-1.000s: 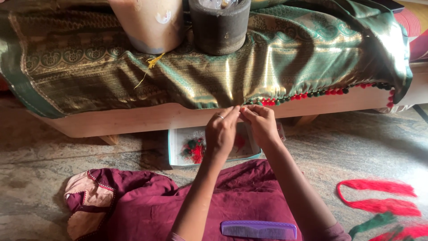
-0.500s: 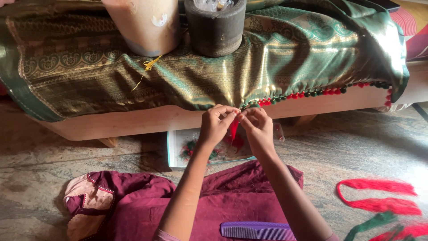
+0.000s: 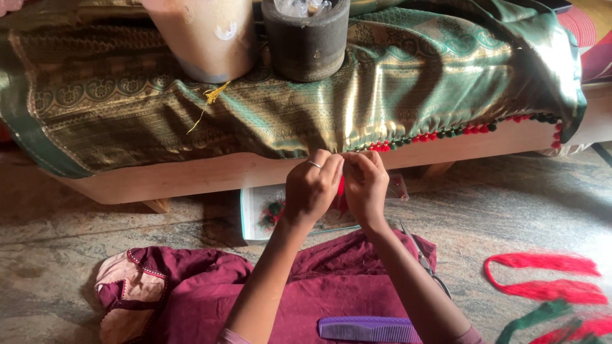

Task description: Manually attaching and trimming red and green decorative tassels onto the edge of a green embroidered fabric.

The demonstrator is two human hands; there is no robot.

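Note:
A green and gold woven cloth [image 3: 306, 95] drapes over a low wooden bench [image 3: 191, 178]. Its lower hem carries a row of small red and green tassels [image 3: 446, 132] running to the right. My left hand [image 3: 310, 188], with a ring on one finger, and my right hand [image 3: 365, 186] meet at the hem where the tassel row starts. Their fingertips pinch the edge together, with a bit of red thread [image 3: 340, 188] showing between them. What exactly each finger grips is hidden by the hands.
A pale tub [image 3: 204, 38] and a dark round stone pot [image 3: 306, 41] weigh the cloth down. A white tray [image 3: 252, 216] of tassels sits under the bench. Maroon garment [image 3: 191, 286], purple comb [image 3: 370, 330], scissors [image 3: 424, 261] and red thread bundles [image 3: 548, 280] lie on the stone floor.
Both hands have stayed at the hem, shifting slightly as the fingers work. The view has tilted a little, so the bench and pots sit higher in frame.

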